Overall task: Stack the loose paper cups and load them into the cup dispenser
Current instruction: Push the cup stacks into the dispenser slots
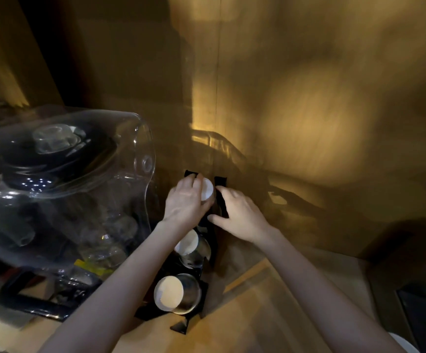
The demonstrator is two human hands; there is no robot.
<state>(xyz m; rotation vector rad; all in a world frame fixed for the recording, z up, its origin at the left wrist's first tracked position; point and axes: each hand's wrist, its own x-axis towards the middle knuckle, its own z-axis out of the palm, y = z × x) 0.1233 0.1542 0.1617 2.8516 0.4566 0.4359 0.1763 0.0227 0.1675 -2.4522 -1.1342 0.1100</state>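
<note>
Loading the top slot of the cup dispenser (220, 197).
My left hand (186, 202) wraps a light, crushable paper cup (206, 189); I'd grip near its rim. My right hand (240, 212), fingers spread, braces the frame.

The cup dispenser (196, 225) stands on the table (245, 314) against the back wall (308, 98), with three slots running front to back. A cup (169, 293) lies in the front slot, a second cup (187, 243) in the middle (both on their sides). Left of it sits a domed container (61, 179).
</note>
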